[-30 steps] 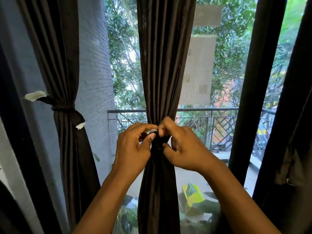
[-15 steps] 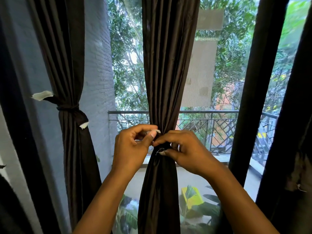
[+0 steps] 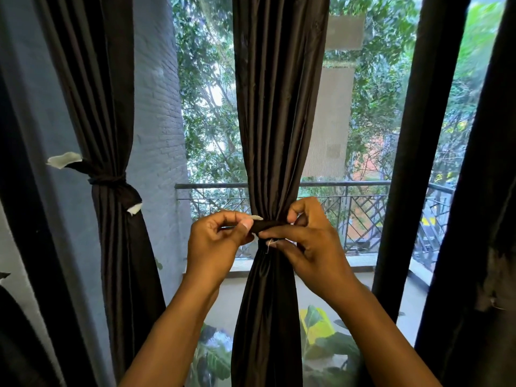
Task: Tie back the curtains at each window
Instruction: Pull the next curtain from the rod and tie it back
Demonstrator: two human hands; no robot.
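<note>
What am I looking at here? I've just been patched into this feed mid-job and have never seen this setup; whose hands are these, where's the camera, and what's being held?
There is no machine here. The single picture comes from a wide-angle camera worn on a person's head, looking forward and down at their own two bare hands.

They stand at a window, not a table. In the middle hangs a dark brown pleated curtain, gathered into a bunch. Around it runs a dark fabric tie-back band with white ends. The left hand pinches one end of the band and the right hand pinches the other, at the front of the bunch.

To the left, a second dark curtain is already tied with a similar band. Outside the glass you see a black metal balcony railing and trees.
</note>
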